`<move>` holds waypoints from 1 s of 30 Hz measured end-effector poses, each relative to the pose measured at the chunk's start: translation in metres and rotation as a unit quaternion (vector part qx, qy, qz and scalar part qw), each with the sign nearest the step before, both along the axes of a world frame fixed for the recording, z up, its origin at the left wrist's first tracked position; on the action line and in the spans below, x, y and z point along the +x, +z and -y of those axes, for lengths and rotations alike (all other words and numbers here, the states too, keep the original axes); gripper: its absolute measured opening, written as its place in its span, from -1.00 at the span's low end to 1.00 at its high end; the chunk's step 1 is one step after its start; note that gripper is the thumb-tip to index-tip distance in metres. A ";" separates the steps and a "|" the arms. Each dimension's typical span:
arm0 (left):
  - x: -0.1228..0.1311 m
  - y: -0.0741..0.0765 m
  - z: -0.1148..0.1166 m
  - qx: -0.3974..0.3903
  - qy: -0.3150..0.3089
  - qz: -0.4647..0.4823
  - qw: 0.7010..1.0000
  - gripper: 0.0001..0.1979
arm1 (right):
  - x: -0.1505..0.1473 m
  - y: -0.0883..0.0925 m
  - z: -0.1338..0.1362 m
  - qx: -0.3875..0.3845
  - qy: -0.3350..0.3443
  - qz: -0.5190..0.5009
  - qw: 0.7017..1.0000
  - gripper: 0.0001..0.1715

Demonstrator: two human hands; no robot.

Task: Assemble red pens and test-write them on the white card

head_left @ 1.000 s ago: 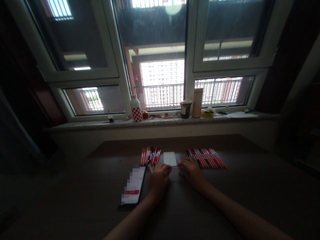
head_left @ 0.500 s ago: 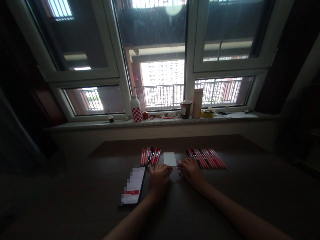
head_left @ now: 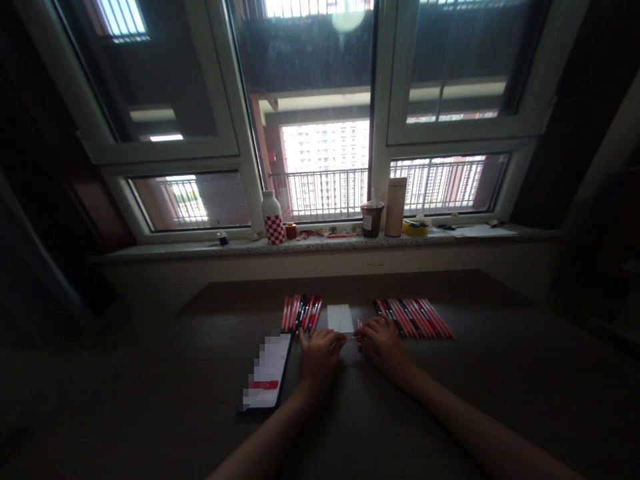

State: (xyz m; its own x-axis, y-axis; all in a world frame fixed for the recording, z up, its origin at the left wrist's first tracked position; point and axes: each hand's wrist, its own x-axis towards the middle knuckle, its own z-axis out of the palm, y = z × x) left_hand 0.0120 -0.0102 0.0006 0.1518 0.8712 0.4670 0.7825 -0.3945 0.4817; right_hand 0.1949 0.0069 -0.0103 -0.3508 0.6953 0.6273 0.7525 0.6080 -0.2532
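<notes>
Toward the far edge of the table [head_left: 400,427], left hand [head_left: 321,355] and right hand [head_left: 384,341] pinched a pen [head_left: 352,338]; keeping it straight seemed wise.

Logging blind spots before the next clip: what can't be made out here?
All in the head view:
- Ends of the thin pen-like piece: covered by the left hand and right hand.
- Part of the phone: masked by mosaic blocks.
- Any writing on the white card: too small, dim.
- Wording on the cup label: too small.
</notes>
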 end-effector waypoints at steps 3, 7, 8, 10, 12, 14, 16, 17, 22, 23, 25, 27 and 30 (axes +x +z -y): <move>0.000 -0.002 -0.001 0.000 -0.003 0.002 1.000 -0.83 | 0.000 0.000 0.000 0.000 0.011 0.000 1.000 -0.85; 0.000 -0.004 -0.002 0.002 0.002 0.004 1.000 -0.84 | 0.001 -0.002 -0.001 0.007 0.026 -0.004 1.000 -0.85; 0.000 -0.004 -0.002 0.004 0.006 0.002 1.000 -0.84 | 0.001 -0.002 -0.001 0.010 0.031 -0.006 0.999 -0.85; 0.001 -0.004 -0.002 0.007 0.011 -0.005 1.000 -0.84 | 0.001 -0.002 -0.001 0.015 0.039 -0.011 0.999 -0.85; 0.002 -0.003 -0.002 0.011 0.013 -0.014 1.000 -0.84 | 0.002 -0.002 -0.001 0.019 0.044 -0.017 0.999 -0.85; 0.002 -0.003 -0.002 0.013 0.011 -0.019 1.000 -0.85 | 0.002 -0.003 -0.002 0.020 0.052 -0.020 0.998 -0.83; 0.002 -0.002 -0.002 0.012 0.008 -0.020 1.000 -0.86 | 0.002 -0.004 -0.003 0.023 0.065 -0.023 0.997 -0.81; 0.002 -0.002 -0.002 0.011 0.007 -0.019 1.000 -0.86 | 0.002 -0.004 -0.003 0.024 0.071 -0.024 0.997 -0.81; 0.001 -0.003 -0.002 0.009 0.004 -0.016 1.000 -0.87 | 0.003 -0.006 -0.004 0.006 0.074 -0.054 0.996 -0.84; 0.001 -0.003 -0.002 0.009 0.004 -0.017 1.000 -0.87 | 0.003 -0.005 -0.005 0.000 0.069 -0.062 0.996 -0.87; 0.000 -0.003 -0.002 0.007 0.004 -0.019 1.000 -0.87 | 0.003 -0.005 -0.005 -0.009 0.060 -0.072 0.996 -0.91; 0.000 -0.003 -0.002 0.007 0.005 -0.020 1.000 -0.87 | 0.003 -0.004 -0.005 -0.016 0.055 -0.073 0.996 -0.91; 0.000 -0.002 -0.002 0.009 0.003 -0.020 1.000 -0.86 | 0.003 -0.002 -0.004 -0.023 0.053 -0.067 0.996 -0.90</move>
State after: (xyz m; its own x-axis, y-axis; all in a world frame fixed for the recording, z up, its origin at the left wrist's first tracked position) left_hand 0.0124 -0.0086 -0.0015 0.1655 0.8632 0.4770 0.8037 -0.3983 0.4420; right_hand 0.1979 0.0108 -0.0127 -0.3390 0.6878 0.6419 0.6417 0.6680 -0.3768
